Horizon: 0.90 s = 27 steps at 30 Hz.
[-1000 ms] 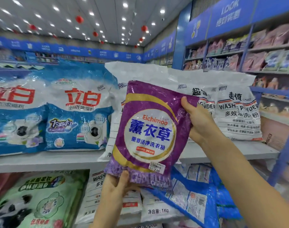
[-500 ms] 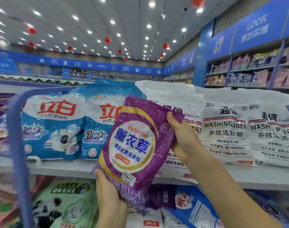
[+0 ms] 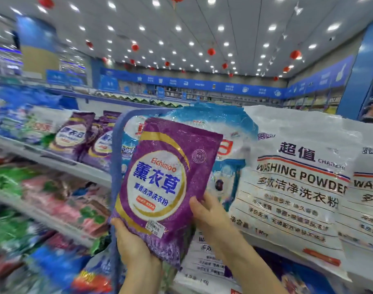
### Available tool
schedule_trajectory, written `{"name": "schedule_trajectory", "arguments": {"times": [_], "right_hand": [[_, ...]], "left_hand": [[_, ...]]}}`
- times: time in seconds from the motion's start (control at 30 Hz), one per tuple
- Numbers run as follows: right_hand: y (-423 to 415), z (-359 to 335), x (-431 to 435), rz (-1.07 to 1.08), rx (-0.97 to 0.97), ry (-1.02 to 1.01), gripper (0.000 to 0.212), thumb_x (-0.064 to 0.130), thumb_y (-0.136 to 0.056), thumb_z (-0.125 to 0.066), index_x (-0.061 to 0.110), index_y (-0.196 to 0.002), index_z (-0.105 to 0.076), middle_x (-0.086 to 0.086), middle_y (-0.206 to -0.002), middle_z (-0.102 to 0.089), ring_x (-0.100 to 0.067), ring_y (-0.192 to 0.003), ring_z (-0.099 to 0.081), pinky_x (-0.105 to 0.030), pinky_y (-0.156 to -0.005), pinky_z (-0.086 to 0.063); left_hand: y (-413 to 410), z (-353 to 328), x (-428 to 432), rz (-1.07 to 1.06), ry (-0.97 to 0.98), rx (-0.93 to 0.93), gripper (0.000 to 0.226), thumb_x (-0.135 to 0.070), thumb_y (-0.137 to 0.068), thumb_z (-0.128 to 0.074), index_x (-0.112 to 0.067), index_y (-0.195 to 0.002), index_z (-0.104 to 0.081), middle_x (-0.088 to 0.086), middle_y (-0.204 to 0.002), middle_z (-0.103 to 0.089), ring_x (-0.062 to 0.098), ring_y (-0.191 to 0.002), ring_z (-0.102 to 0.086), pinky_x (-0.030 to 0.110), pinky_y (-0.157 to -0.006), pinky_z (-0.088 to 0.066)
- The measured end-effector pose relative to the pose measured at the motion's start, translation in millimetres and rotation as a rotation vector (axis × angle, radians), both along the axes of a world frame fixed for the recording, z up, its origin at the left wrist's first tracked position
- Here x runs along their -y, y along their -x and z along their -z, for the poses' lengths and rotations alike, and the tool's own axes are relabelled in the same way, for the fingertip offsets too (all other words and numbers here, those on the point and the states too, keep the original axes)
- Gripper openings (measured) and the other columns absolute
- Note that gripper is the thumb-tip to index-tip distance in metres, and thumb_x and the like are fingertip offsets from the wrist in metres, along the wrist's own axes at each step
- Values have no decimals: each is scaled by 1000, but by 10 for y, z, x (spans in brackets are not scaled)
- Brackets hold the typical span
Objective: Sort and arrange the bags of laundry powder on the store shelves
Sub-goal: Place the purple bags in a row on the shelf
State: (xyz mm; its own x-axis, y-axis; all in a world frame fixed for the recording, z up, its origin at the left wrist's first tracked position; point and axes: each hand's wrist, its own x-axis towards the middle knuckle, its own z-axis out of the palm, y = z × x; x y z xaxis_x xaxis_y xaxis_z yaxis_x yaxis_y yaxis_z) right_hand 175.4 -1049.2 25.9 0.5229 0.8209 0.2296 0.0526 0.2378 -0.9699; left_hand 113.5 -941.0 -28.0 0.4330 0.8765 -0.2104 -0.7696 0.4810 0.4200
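Several shelved purple bags (image 3: pixel 75 139) stand blurred at far left on the shelf (image 3: pixel 60 161); the held one likely belongs beside them. The left hand (image 3: pixel 134 247) grips the purple bag (image 3: pixel 164 183) by its bottom corner and the right hand (image 3: pixel 211 217) clamps its lower right edge, holding it upright before the blue-and-white bags (image 3: pixel 234 128). Better to carry it left past the blue post (image 3: pixel 114 166), label outward, without crushing it. White washing-powder bags (image 3: pixel 298 187) fill the shelf at right; red lanterns (image 3: pixel 211 52) hang from the ceiling.

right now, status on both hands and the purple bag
Left hand grips bottom corner of purple bag, right hand holds its right edge. Bag in the air, off the shelf. To the left, matching purple bags on shelf, blue upright in between.
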Motion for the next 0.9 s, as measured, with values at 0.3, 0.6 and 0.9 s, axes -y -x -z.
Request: {"name": "schedule_trajectory", "arguments": {"times": [0.3,0.6,0.9], "right_hand": [[679,251,-948,111,-22,-104,40,39,-70,-65,22,-106,-65,8,-99,-73,-8,-94,-68,-21,-78,-55],[823,172,-2197,197,70,-113,38,41,-75,-59,22,-108,-65,6,-102,-73,-13,-96,-69,-26,-79,-52],[921,175,-3442,354,244,-73,37,47,-77,-57,38,-113,-59,20,-110,-68,-2,-102,-64,-20,-81,-52]], "left_hand": [[730,79,-752,-76,-112,40,42,-44,-100,-33,-22,-123,-61,3,-122,-66,17,-102,-66,39,-86,-48],[1563,61,-2696,165,-761,-398,31,-43,-67,-78,-31,-94,-72,-1,-105,-73,18,-97,-68,37,-74,-48],[1467,-210,-4135,460,-1085,-458,40,-46,-77,-62,-25,-111,-65,-7,-107,-73,11,-97,-70,16,-73,-54]]}}
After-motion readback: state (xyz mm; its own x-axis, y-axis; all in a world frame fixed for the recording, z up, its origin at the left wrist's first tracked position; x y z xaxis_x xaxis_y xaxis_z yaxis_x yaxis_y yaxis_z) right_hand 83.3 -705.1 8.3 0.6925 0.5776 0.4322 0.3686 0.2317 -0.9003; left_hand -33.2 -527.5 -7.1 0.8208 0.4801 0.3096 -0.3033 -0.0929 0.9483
